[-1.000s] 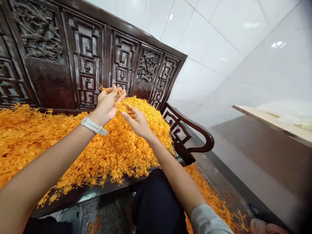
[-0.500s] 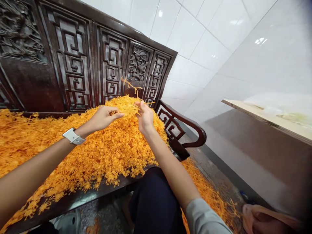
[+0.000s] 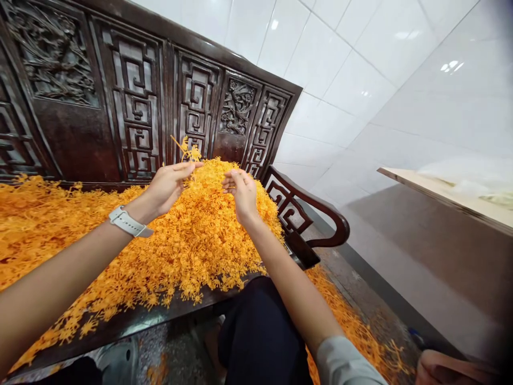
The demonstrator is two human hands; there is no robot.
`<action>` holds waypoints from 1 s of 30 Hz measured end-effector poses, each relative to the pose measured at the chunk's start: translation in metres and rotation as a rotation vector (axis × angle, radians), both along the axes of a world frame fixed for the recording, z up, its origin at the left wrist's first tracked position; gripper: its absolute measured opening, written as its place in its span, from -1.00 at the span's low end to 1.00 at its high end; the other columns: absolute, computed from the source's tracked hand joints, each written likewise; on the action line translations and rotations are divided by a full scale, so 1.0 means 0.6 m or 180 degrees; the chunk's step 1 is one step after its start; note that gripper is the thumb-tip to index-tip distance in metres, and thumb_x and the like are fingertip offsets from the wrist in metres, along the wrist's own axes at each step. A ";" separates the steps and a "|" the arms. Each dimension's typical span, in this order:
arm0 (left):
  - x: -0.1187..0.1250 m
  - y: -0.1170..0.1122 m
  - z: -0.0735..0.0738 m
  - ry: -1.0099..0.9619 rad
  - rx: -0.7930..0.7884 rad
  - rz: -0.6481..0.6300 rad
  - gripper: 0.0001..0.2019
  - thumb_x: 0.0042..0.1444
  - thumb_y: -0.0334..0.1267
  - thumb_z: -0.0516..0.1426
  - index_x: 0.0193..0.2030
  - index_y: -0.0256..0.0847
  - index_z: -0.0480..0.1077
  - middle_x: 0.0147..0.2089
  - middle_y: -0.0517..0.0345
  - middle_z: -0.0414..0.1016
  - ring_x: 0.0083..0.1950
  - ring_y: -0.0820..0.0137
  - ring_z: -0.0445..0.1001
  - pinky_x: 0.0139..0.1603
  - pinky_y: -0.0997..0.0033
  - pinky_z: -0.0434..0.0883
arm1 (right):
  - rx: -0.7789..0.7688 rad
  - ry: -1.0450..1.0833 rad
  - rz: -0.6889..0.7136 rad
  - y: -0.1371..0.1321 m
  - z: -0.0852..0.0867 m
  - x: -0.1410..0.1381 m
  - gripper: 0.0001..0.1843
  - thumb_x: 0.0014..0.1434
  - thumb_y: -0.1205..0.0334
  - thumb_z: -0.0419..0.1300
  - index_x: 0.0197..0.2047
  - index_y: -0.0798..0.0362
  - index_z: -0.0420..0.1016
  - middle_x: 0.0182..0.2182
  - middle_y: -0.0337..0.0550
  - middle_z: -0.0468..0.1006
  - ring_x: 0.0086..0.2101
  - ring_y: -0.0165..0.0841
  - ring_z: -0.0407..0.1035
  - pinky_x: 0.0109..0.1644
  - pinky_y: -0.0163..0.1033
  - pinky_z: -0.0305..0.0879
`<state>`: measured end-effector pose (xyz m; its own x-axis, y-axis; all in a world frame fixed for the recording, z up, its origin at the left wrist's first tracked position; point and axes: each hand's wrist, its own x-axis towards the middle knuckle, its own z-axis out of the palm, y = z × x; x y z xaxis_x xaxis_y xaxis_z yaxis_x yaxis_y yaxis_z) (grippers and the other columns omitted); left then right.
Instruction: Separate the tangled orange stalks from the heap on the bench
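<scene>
A big heap of small orange plastic pieces [image 3: 120, 235] covers the seat of a dark carved wooden bench [image 3: 132, 101]. My left hand [image 3: 168, 184], with a white watch on its wrist, is raised over the heap and pinches an orange piece [image 3: 185, 151] that sticks up from its fingertips. My right hand [image 3: 242, 193] hovers close beside it, fingers curled and pressed together; whether it holds anything is hidden. The two hands are a short gap apart.
The bench's curved armrest [image 3: 316, 214] stands to the right. More orange pieces [image 3: 352, 326] lie on the floor beside my dark-trousered leg [image 3: 256, 337]. A pale wooden board [image 3: 449, 198] juts out at the right, against white tiled walls [image 3: 360, 80].
Half a second ago my right hand held a long orange strand up; now the left hand holds a piece raised and the right hand's strand is gone. Both hands have drawn closer together.
</scene>
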<state>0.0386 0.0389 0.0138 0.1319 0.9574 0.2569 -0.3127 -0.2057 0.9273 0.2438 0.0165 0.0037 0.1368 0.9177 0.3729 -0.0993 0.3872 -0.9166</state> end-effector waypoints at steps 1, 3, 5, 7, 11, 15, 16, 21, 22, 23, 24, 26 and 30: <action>0.002 0.001 -0.005 0.0107 0.0054 -0.0024 -0.73 0.09 -0.09 0.46 -0.15 -0.21 0.72 0.00 -0.10 0.69 -0.13 0.32 0.53 -0.19 0.36 0.47 | 0.0010 -0.0080 0.0193 -0.004 0.001 -0.005 -0.59 0.32 -0.22 0.27 -0.19 -0.01 0.49 -0.28 -0.12 0.53 -0.31 -0.37 0.40 -0.21 -0.21 0.35; 0.009 -0.001 -0.016 0.0289 0.0211 -0.0082 -0.68 -0.02 -0.05 0.52 -0.21 -0.21 0.72 -0.06 -0.09 0.71 -0.13 0.30 0.55 -0.14 0.33 0.48 | -0.0036 -0.0234 0.0401 -0.008 -0.001 -0.018 -0.51 0.30 -0.32 0.27 -0.17 -0.03 0.47 -0.26 -0.13 0.53 -0.31 -0.36 0.41 -0.25 -0.21 0.37; 0.019 -0.008 -0.023 0.0438 0.0402 -0.0150 -0.64 -0.10 -0.02 0.56 -0.25 -0.20 0.72 -0.11 -0.08 0.71 -0.13 0.27 0.59 -0.08 0.28 0.52 | -0.0019 -0.0396 0.0419 -0.007 -0.009 -0.031 -0.46 0.27 -0.40 0.28 -0.17 -0.05 0.43 -0.25 -0.17 0.50 -0.31 -0.37 0.39 -0.27 -0.20 0.36; 0.029 -0.018 -0.026 0.0631 0.0577 -0.0312 -0.65 -0.11 -0.02 0.56 -0.28 -0.21 0.70 -0.19 -0.06 0.71 -0.16 0.24 0.62 -0.06 0.23 0.55 | 0.0162 -0.0605 0.0247 -0.004 -0.018 -0.043 -0.45 0.29 -0.41 0.25 -0.21 -0.05 0.39 -0.29 -0.21 0.45 -0.32 -0.37 0.33 -0.25 -0.19 0.32; 0.045 -0.034 -0.024 0.0972 0.0870 -0.0485 -0.81 0.02 -0.18 0.48 -0.35 -0.23 0.66 -0.31 0.04 0.66 -0.24 0.30 0.58 -0.13 0.28 0.51 | 0.0677 -0.0890 -0.0157 0.002 -0.030 -0.054 -0.47 0.42 -0.32 0.16 -0.32 -0.04 0.34 -0.39 -0.26 0.37 -0.32 -0.36 0.26 -0.18 -0.16 0.22; 0.053 -0.034 -0.021 0.0388 0.0304 -0.0243 -0.87 0.12 -0.20 0.41 -0.34 -0.20 0.66 -0.24 0.06 0.64 -0.25 0.42 0.49 -0.24 0.40 0.42 | 0.0906 -0.0935 -0.0431 0.002 -0.027 -0.050 -0.51 0.46 -0.28 0.13 -0.31 -0.05 0.35 -0.38 -0.24 0.39 -0.32 -0.35 0.25 -0.17 -0.15 0.18; 0.055 -0.034 -0.020 0.0224 0.0134 -0.0204 -0.84 0.13 -0.17 0.42 -0.33 -0.20 0.66 -0.22 0.06 0.62 -0.26 0.43 0.48 -0.26 0.42 0.40 | 0.0924 -0.0960 -0.0501 0.002 -0.026 -0.049 -0.50 0.46 -0.29 0.13 -0.32 -0.05 0.33 -0.39 -0.25 0.37 -0.33 -0.35 0.23 -0.19 -0.15 0.16; 0.067 -0.031 -0.024 -0.0208 0.0065 -0.0094 -0.83 -0.01 -0.30 0.49 -0.33 -0.23 0.63 -0.24 0.11 0.62 -0.21 0.45 0.51 -0.08 0.39 0.47 | 0.0774 -0.0853 -0.0536 0.008 -0.030 -0.051 -0.38 0.42 -0.43 0.05 -0.37 -0.06 0.18 -0.43 -0.26 0.24 -0.36 -0.34 0.15 -0.24 -0.16 0.13; 0.068 -0.031 -0.025 -0.0294 0.0031 -0.0091 -0.82 -0.04 -0.35 0.49 -0.33 -0.23 0.62 -0.24 0.12 0.62 -0.20 0.46 0.52 -0.05 0.38 0.48 | 0.0752 -0.0811 -0.0526 0.010 -0.032 -0.052 -0.36 0.41 -0.46 0.04 -0.37 -0.06 0.17 -0.43 -0.25 0.23 -0.36 -0.34 0.14 -0.24 -0.16 0.14; 0.069 -0.031 -0.027 -0.0365 -0.0023 -0.0112 -0.81 -0.06 -0.39 0.49 -0.34 -0.24 0.61 -0.23 0.13 0.63 -0.19 0.46 0.52 -0.03 0.38 0.48 | 0.0740 -0.0781 -0.0529 0.011 -0.033 -0.054 -0.35 0.40 -0.48 0.04 -0.38 -0.06 0.16 -0.42 -0.25 0.23 -0.35 -0.33 0.14 -0.24 -0.16 0.15; 0.069 -0.031 -0.028 -0.0414 -0.0074 -0.0141 -0.81 -0.08 -0.43 0.48 -0.34 -0.24 0.60 -0.23 0.13 0.63 -0.20 0.47 0.53 -0.03 0.39 0.49 | 0.0736 -0.0762 -0.0537 0.013 -0.034 -0.054 -0.33 0.38 -0.50 0.04 -0.39 -0.06 0.15 -0.42 -0.25 0.21 -0.35 -0.33 0.13 -0.25 -0.17 0.15; 0.069 -0.031 -0.029 -0.0448 -0.0141 -0.0159 -0.80 -0.10 -0.48 0.46 -0.35 -0.25 0.58 -0.24 0.13 0.62 -0.21 0.48 0.53 -0.05 0.42 0.49 | 0.0734 -0.0732 -0.0512 0.015 -0.036 -0.055 -0.31 0.37 -0.51 0.05 -0.41 -0.06 0.12 -0.44 -0.25 0.18 -0.37 -0.34 0.11 -0.26 -0.16 0.15; 0.068 -0.028 -0.032 -0.0369 -0.0044 0.0088 -0.80 -0.09 -0.50 0.43 -0.37 -0.25 0.53 -0.24 0.13 0.60 -0.20 0.49 0.51 -0.04 0.43 0.48 | 0.0662 -0.0627 -0.0348 0.018 -0.037 -0.055 -0.33 0.36 -0.48 0.11 -0.41 -0.07 0.12 -0.45 -0.26 0.15 -0.40 -0.35 0.08 -0.27 -0.17 0.17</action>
